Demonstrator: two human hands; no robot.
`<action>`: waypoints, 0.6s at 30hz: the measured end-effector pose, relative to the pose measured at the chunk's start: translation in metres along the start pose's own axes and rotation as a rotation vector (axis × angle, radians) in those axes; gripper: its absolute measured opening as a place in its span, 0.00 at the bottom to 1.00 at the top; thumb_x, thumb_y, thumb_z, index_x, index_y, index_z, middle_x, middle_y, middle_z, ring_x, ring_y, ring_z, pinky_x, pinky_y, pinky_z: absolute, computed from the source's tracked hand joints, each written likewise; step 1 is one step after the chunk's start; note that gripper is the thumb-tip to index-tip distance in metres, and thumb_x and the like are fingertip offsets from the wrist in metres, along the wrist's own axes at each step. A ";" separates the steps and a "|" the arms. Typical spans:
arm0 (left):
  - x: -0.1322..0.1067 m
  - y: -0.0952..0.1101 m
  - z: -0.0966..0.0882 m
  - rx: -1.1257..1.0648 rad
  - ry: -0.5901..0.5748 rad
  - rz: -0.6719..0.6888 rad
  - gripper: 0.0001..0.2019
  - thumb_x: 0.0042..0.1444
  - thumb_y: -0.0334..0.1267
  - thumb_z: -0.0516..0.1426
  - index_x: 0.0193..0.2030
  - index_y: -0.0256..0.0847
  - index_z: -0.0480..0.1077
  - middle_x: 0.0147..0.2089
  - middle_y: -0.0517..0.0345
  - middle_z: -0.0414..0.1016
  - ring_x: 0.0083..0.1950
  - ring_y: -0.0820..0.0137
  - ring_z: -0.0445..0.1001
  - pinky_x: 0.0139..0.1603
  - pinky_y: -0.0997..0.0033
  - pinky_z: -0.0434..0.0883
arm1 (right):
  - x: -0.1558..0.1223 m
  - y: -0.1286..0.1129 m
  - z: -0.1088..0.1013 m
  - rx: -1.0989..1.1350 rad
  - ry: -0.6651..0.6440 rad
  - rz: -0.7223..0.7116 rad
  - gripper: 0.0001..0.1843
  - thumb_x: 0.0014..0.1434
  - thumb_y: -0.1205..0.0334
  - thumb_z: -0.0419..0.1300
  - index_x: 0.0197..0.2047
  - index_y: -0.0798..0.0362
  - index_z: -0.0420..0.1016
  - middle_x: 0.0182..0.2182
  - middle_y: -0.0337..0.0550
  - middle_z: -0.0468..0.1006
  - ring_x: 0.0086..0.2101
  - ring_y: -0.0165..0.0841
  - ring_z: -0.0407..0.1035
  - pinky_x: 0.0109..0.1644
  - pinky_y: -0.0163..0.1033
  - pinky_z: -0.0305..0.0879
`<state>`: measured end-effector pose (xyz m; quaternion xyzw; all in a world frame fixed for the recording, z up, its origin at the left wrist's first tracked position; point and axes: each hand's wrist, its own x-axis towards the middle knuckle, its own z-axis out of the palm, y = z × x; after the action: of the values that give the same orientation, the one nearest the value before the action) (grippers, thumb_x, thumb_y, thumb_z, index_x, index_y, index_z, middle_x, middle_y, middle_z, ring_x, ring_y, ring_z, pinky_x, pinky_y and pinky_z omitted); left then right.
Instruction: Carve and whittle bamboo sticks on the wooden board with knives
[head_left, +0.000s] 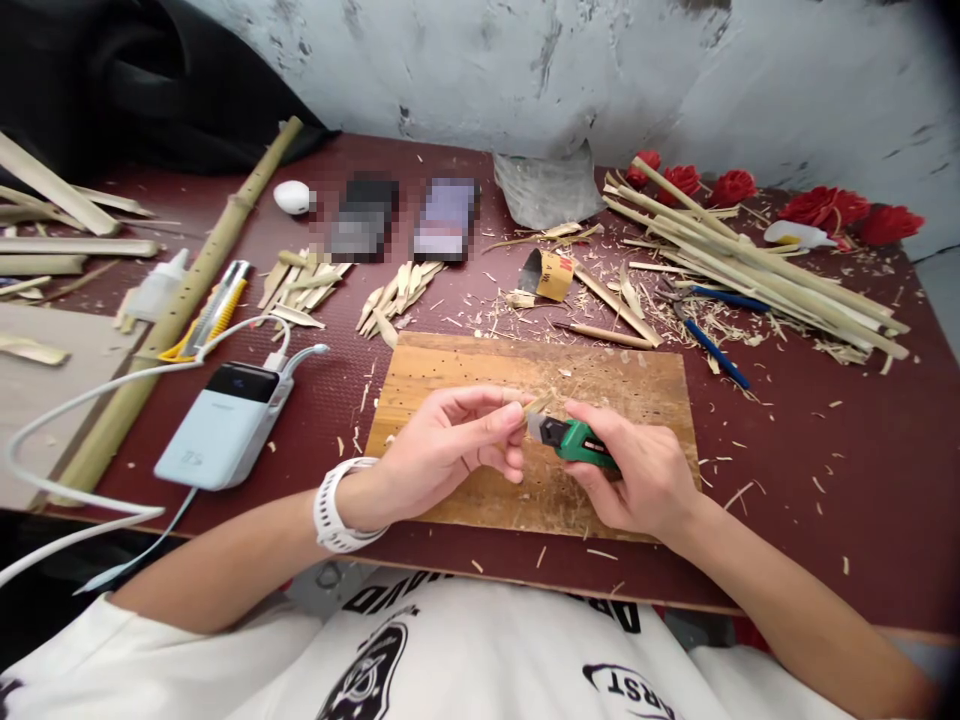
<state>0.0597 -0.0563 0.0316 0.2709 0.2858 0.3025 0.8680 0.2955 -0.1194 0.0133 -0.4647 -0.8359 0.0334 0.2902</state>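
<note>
My right hand (637,470) is wrapped round a green utility knife (585,443), its blade pointing left. Pinched between the thumb and fingers of my left hand (461,440) is a small bamboo piece (538,402), mostly hidden by the fingers. The knife's blade meets this piece or lies right beside it; I cannot tell which. Both hands are over a worn wooden board (435,365) that lies flat on the dark red table.
Bamboo strips (750,260), blue-handled pliers (712,350) and red flowers (817,205) lie at the right. A sandpaper roll (555,275) stands behind the board. A power bank (217,425) with cables, a yellow cutter (225,310) and a long bamboo pole (180,310) are at the left.
</note>
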 end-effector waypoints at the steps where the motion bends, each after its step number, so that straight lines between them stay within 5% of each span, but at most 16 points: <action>1: 0.000 0.000 0.000 -0.003 -0.004 0.003 0.09 0.57 0.38 0.73 0.43 0.40 0.85 0.32 0.57 0.81 0.28 0.74 0.80 0.31 0.75 0.83 | 0.000 0.000 0.000 0.003 -0.003 -0.004 0.21 0.73 0.54 0.55 0.62 0.59 0.67 0.42 0.49 0.85 0.33 0.33 0.80 0.32 0.36 0.71; 18: -0.004 0.006 0.003 0.000 -0.044 0.018 0.06 0.61 0.34 0.70 0.37 0.33 0.79 0.32 0.58 0.76 0.29 0.79 0.75 0.29 0.82 0.78 | 0.001 0.007 -0.003 -0.266 0.145 0.110 0.22 0.71 0.54 0.61 0.63 0.57 0.71 0.38 0.46 0.84 0.28 0.32 0.76 0.29 0.37 0.65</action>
<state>0.0570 -0.0557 0.0388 0.2801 0.2640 0.3044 0.8713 0.3021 -0.1155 0.0136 -0.5453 -0.7831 -0.0956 0.2834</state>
